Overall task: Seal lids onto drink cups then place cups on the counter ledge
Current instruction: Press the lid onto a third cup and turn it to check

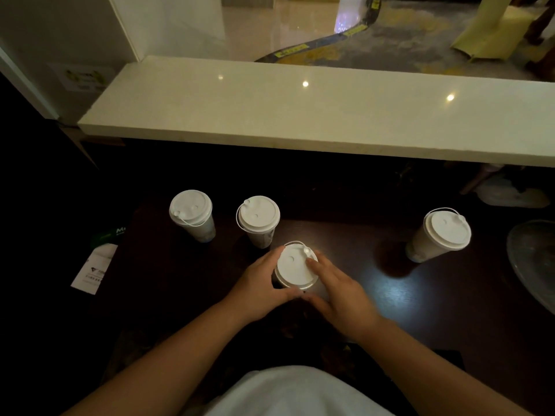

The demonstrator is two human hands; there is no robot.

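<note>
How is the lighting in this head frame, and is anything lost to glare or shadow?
Head view: ledge bright with three glare spots; dark worktop underexposed, one sheen patch; lids readable, including on the cup both hands hold; wide-angle bend at the edges.

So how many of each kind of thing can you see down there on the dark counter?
Cups with white lids: 4: far-left cup, second cup, cup between the hands, far-right cup
Printed paper slip: 1
Clear glass dish: 1
Total: 6
</note>
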